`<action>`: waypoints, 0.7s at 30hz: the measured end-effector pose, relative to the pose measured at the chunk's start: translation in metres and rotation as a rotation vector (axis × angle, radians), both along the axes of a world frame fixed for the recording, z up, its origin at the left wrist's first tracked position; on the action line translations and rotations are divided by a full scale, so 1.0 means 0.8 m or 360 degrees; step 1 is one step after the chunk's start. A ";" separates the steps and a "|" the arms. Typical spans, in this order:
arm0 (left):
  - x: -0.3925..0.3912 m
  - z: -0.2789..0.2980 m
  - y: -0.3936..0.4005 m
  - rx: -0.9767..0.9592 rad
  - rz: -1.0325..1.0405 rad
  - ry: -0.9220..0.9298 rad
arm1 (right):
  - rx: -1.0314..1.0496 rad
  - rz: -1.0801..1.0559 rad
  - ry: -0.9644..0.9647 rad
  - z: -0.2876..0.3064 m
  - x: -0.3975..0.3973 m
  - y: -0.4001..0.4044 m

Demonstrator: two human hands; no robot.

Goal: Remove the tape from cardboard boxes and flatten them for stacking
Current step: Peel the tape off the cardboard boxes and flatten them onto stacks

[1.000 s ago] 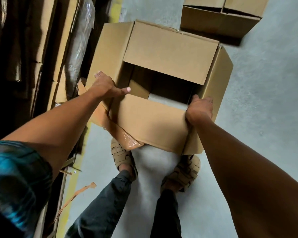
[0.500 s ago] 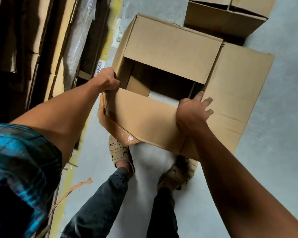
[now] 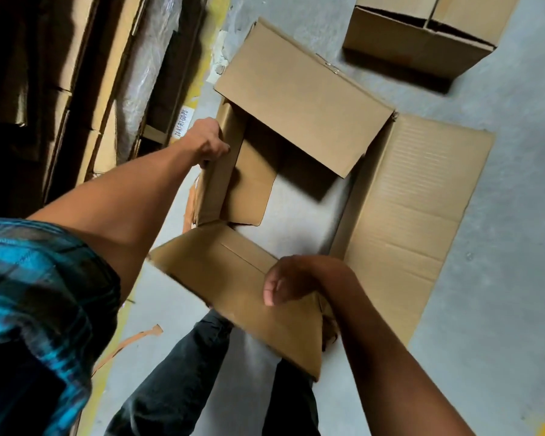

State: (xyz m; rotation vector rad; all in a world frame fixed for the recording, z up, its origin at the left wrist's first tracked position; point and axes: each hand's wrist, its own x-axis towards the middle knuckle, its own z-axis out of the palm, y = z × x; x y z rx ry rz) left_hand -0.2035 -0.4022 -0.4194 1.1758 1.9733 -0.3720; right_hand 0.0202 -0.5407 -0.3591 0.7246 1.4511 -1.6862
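A brown cardboard box [image 3: 302, 99] stands open on the grey floor in front of me, and the floor shows through its middle. Its right flap [image 3: 416, 209] lies flat on the floor, and the far flap leans over the opening. My left hand [image 3: 208, 143] grips the top edge of the box's left wall. My right hand [image 3: 291, 281], blurred, curls its fingers over the edge of the near panel [image 3: 233, 278], which tilts toward my legs. A crumpled strip of brown tape [image 3: 189, 202] hangs at the box's left side.
A second open cardboard box [image 3: 422, 42] stands at the far right. Flattened cardboard sheets [image 3: 85, 73] and a plastic-wrapped bundle [image 3: 151, 67] lean along the left beside a yellow floor line. A torn tape strip [image 3: 129, 341] lies by my left leg.
The box has swung open: its right flap dropped flat onto the floor and the near panel folded down toward me. My left hand moved along the left wall; my right hand moved to the near panel's edge.
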 end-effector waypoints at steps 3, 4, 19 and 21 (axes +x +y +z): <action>0.001 0.000 -0.001 0.0054 -0.0014 0.0004 | 0.0178 -0.0019 -0.0053 -0.032 -0.022 -0.022; 0.003 0.000 -0.001 0.0075 -0.0024 0.0005 | 0.0259 -0.0107 -0.0105 -0.044 -0.028 -0.028; 0.002 0.015 0.000 0.0022 -0.0403 0.0061 | 0.0219 -0.1303 -0.0145 -0.109 -0.042 -0.021; 0.002 0.014 -0.008 0.0049 -0.0458 0.0097 | 0.0620 -0.1878 -0.0132 -0.101 -0.027 0.020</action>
